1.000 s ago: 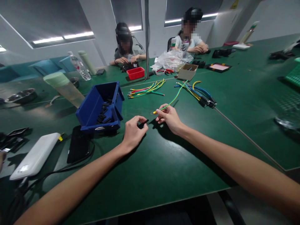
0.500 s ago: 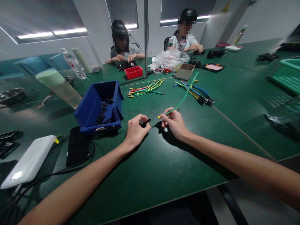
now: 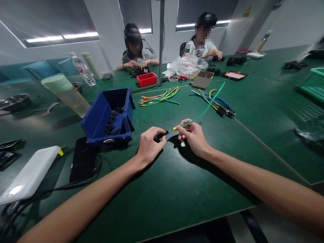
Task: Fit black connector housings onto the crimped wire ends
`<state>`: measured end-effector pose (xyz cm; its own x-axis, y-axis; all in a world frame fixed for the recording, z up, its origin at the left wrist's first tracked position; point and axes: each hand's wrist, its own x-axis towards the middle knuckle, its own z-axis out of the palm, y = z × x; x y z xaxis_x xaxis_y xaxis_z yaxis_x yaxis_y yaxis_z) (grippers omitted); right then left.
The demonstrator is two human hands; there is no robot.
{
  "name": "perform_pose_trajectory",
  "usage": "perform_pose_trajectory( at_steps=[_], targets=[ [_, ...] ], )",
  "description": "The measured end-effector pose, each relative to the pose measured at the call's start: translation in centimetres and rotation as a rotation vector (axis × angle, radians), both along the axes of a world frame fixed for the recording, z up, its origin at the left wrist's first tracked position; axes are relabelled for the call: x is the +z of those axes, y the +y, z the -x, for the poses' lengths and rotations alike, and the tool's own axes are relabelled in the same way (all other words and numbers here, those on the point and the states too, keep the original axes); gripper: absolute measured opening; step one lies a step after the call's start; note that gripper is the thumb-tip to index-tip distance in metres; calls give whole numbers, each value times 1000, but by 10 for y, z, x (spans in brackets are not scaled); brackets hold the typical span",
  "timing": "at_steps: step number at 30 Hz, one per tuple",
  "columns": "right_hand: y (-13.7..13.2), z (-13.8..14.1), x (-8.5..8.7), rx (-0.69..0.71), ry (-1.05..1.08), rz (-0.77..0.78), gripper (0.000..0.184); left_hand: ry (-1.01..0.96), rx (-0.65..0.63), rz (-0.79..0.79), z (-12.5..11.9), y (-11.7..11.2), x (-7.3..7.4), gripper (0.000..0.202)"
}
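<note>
Between the thumb and fingers of my left hand [image 3: 151, 144] is a short black sleeve [image 3: 162, 135], its free end pointing right. My right hand [image 3: 194, 137] pinches a green wire [image 3: 205, 111] close to its yellow-banded end, where a small metal terminal [image 3: 171, 130] sticks out. That terminal lies just right of the sleeve's end, with a small gap that I can barely make out. The wire's other end curves up and away to the right. Left of my left hand stands a blue bin [image 3: 107, 116] holding several more black sleeves [image 3: 110, 124].
Yellow, green and red wires [image 3: 159, 97] lie ahead; a bundle with black-covered ends [image 3: 224, 110] lies right of them. A red tray [image 3: 146, 79], a cardboard box [image 3: 202, 79] and a metal pole [image 3: 161, 44] stand farther back. Two people sit opposite. A white power bank [image 3: 31, 172] and black phone [image 3: 83, 160] lie left.
The black sleeve and the wire's terminal end have come closer together, roughly in line. My left hand has shifted slightly right; the view has shifted a little too.
</note>
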<state>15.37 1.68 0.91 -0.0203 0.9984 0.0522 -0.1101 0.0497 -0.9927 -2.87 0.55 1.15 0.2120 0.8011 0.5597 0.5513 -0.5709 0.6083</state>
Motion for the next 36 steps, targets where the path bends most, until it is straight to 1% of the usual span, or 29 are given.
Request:
perform_pose_trajectory(
  at_steps=[9,14,18,21,24,28,30,31,34,36],
  targets=[
    [-2,-1,0,31,-35,-19,29,-16,-28,-15,0,-1,0,14],
    [-2,0,2,34,-56,-11,29,-25,-26,-4,0,-2,1,14],
    [-4,1,3,39,-62,-3,31,-50,-50,-62,0,-4,-1,14],
    [-6,2,5,69,-50,3,31,-42,-79,-111,-1,-7,-1,13],
    [-8,3,7,86,-40,12,32,-46,-86,-129,-1,-9,-1,14],
    [-12,4,11,74,-25,25,33,-94,-108,-141,-1,-11,1,13],
    [-12,4,12,74,-22,27,33,-123,-111,-108,-2,-13,1,12],
    [-13,3,12,75,-21,32,32,-151,-100,-66,-3,-14,1,11],
    [-12,3,10,89,-12,52,32,-291,-52,117,-8,-18,0,7],
    [-11,3,8,106,-5,60,31,-391,-45,220,-11,-20,0,6]
  ],
)
